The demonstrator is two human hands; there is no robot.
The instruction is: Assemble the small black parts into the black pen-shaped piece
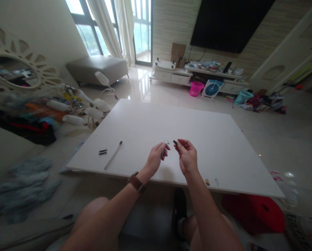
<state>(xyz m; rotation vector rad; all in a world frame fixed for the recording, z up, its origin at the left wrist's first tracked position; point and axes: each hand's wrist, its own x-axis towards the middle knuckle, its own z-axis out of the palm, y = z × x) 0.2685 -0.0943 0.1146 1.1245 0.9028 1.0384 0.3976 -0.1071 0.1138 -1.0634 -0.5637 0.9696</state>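
Over the white table (213, 139), my left hand (156, 158) is closed around a small metal tool with a silver tip (166, 142). Beside it, my right hand (186, 155) pinches a small dark piece (174, 142) between thumb and fingers. The two held things are a short gap apart, tips facing each other. A brown watch strap (136, 182) sits on my left wrist.
A thin grey stick (113, 155) and two small black pieces (102, 152) lie on the table's left part. Two tiny bits (211, 181) rest near the front edge. A red object (255, 211) sits on the floor at right, with clutter at left.
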